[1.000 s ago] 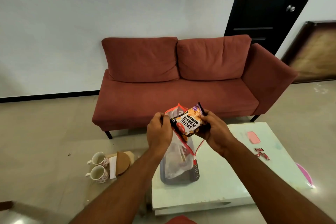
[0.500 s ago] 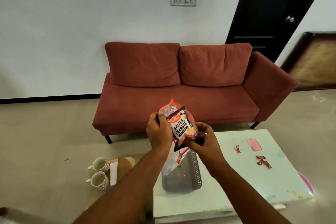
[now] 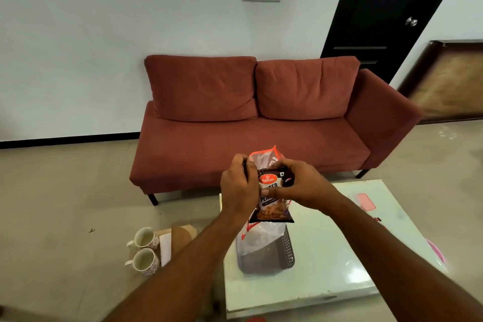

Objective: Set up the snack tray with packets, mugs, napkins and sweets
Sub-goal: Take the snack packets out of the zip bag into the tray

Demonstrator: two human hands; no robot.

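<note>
Nearest, below the hands: grey perforated tray (image 3: 288, 248) on the pale glossy surface (image 3: 326, 269), with the lower end of a clear plastic bag (image 3: 261, 239) hanging into it. Down and left of the left hand, on the floor: two patterned mugs (image 3: 145, 249) side by side, a folded white napkin (image 3: 165, 247) just beside them, brown paper under and behind.

At centre, both hands raised over the tray. Left hand (image 3: 239, 185) closed on the clear bag's upper edge (red-trimmed top poking up between the hands). Right hand (image 3: 300, 183) clamped on a dark peanut packet (image 3: 271, 200), fingers over its top, thumb across the front print; packet upright, its bottom edge hanging free above the tray, pressed against the clear bag.

Right of the right hand, on the surface: a flat pink object (image 3: 366, 201), and small red sweets (image 3: 377, 219) near it, partly hidden by the forearm.

Beyond the hands: rust-red sofa (image 3: 248, 117) against a white wall, a dark door (image 3: 384, 15) farther right.
</note>
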